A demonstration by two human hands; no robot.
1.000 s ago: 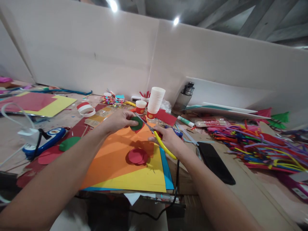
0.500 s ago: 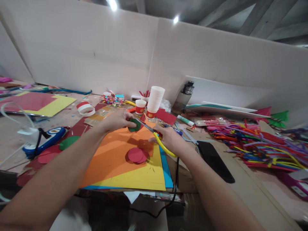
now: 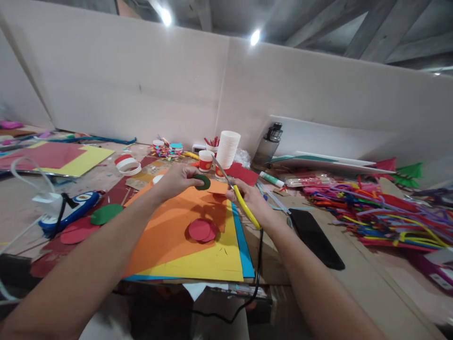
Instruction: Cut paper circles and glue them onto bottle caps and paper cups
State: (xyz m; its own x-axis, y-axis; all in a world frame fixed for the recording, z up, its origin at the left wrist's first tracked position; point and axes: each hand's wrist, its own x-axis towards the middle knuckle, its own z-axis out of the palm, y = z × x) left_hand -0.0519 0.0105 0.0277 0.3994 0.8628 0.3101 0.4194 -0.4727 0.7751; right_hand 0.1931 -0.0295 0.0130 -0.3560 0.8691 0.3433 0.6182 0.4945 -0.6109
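Pinching the green disc by its left edge, my left hand held it above the orange sheet. My right hand had its fingers round the yellow-handled scissors, whose blades stood clear of the disc. Its outline looked round, so I judged most cutting done; whether trimming was left, I could not tell. Two red discs lay overlapping on the sheet, seemingly finished; a green piece and a red piece lay left of it.
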